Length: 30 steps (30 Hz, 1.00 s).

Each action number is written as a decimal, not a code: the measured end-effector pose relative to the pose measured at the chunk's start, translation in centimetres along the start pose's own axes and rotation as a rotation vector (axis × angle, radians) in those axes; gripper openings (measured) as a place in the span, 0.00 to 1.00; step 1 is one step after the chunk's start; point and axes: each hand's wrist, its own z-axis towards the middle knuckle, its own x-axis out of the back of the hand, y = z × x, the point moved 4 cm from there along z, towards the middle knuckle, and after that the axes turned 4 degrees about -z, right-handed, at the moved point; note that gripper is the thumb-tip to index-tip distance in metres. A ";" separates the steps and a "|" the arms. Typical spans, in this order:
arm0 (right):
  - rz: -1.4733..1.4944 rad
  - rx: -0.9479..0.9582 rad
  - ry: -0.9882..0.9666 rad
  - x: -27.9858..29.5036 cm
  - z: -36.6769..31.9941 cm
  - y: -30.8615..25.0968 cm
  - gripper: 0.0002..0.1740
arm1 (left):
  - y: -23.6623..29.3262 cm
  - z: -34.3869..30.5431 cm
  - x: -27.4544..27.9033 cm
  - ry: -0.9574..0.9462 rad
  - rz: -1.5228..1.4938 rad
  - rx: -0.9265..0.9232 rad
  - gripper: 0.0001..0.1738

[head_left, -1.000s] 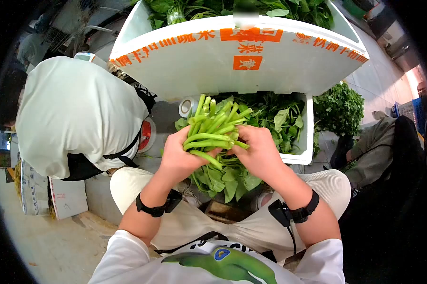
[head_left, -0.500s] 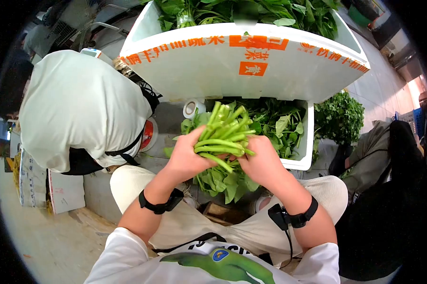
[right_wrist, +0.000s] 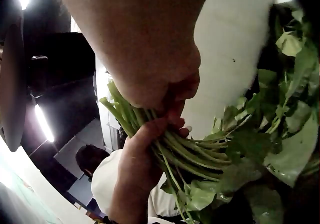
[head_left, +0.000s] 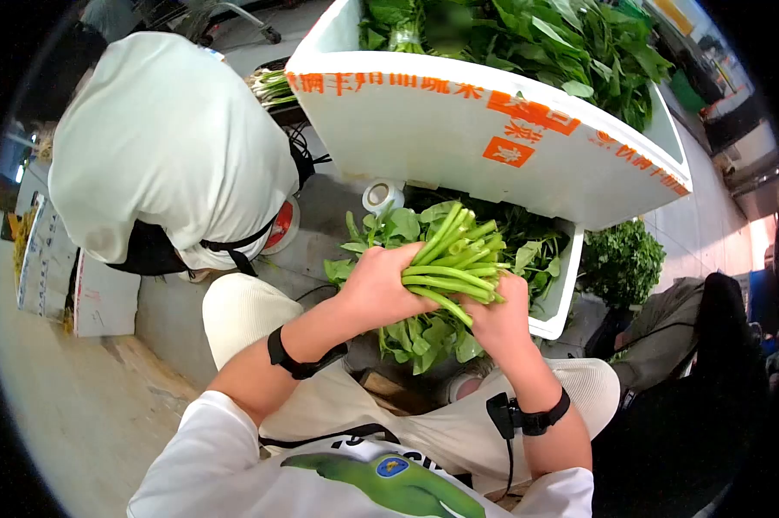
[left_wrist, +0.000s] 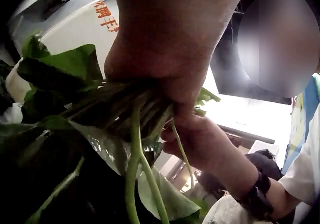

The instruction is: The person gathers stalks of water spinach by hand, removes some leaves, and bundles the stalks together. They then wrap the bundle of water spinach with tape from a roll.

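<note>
A bunch of leafy greens [head_left: 459,259] is held between both hands, its cut green stem ends facing up and its leaves hanging below. The left hand [head_left: 381,285] grips the stems from the left, thumb across them. On the other side, the right hand [head_left: 499,319] holds the bunch just under the cut ends, its fingers partly hidden by stems. Seen from the right wrist, the two hands meet around the stems [right_wrist: 185,154], and leaves spread out to the right. Loose stalks [left_wrist: 135,169] dangle beneath the left hand in the left wrist view.
A white foam box [head_left: 566,293] of loose greens stands just beyond the hands. Above it, a lettered foam box [head_left: 424,129] holds more greens. A white roll [head_left: 379,197] lies beside the lower box. Leafy herbs [head_left: 623,263] sit right; a person in a white shirt [head_left: 174,147] is at left.
The head view has swung, so the boxes appear farther right and more slanted. Both hands keep hold of the bunch, which now appears farther right, with its stem ends leaning right.
</note>
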 end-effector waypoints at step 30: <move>0.501 -0.013 0.013 1.5 1.5 -2.4 0.46 | 0.2 -0.9 -1.8 0.073 0.081 -0.195 0.29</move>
